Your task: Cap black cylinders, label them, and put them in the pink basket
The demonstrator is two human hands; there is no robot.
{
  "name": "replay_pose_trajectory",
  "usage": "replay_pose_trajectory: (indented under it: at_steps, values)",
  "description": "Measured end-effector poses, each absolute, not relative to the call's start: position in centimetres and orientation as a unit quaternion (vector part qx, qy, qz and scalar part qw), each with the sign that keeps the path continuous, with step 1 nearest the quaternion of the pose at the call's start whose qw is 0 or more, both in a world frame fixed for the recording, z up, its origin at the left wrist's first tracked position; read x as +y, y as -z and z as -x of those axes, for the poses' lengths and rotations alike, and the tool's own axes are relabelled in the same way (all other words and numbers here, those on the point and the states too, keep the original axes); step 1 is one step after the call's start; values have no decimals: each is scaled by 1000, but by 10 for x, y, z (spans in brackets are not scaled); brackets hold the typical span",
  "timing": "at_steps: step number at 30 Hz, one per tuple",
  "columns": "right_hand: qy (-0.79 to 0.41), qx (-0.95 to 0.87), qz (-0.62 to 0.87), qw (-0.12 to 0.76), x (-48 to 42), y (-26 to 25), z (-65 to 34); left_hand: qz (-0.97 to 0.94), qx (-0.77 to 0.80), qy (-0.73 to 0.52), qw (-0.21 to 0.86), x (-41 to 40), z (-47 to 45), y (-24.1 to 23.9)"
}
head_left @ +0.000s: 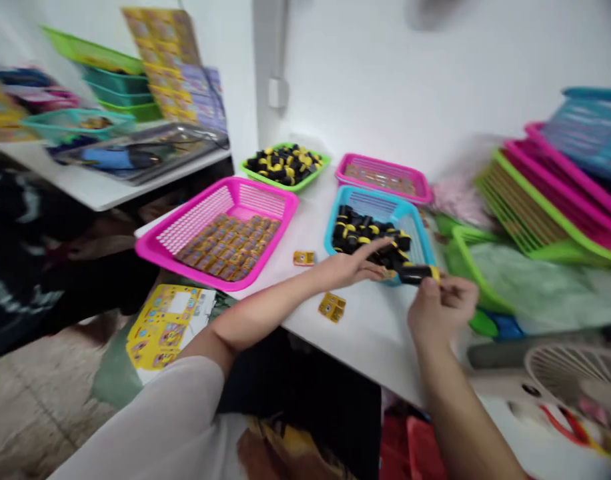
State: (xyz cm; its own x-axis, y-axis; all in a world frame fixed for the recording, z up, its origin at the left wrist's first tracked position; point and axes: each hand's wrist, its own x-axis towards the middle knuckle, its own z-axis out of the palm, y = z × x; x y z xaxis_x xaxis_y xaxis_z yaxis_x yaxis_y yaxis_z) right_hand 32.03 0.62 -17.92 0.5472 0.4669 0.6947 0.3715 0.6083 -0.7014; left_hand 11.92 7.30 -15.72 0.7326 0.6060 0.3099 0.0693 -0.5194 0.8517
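My right hand (443, 307) is closed on a black cylinder with a yellow end (416, 274), held roughly level between thumb and fingers. Close to its far end is my left hand (353, 268), fingers stretched out and apart; a small yellowish spot shows at its lower fingertips, too blurred to name. Both hands are at the near side of a blue basket (420, 233) of similar black and yellow pieces. On the white table (370, 333) lie a small yellow printed packet (304, 258) and a pair of yellow printed pieces (332, 307).
To the left stands a pink basket (153, 247) with rows of small printed packets. Behind are a green basket (318, 170) of black and yellow pieces and another pink basket (341, 170). Stacked baskets (550, 193) and a fan (580, 373) are at right. A person (30, 247) sits left.
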Motion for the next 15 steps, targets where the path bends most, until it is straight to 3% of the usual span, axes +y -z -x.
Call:
replay_pose_trajectory:
  at_steps: [7,15]
  values:
    - [-158,-488,436,739,5,179,-318,-855,151,-336,365,88,-133,174]
    - [-161,-536,445,699,0,171,-313,-847,139,-365,360,91,-131,177]
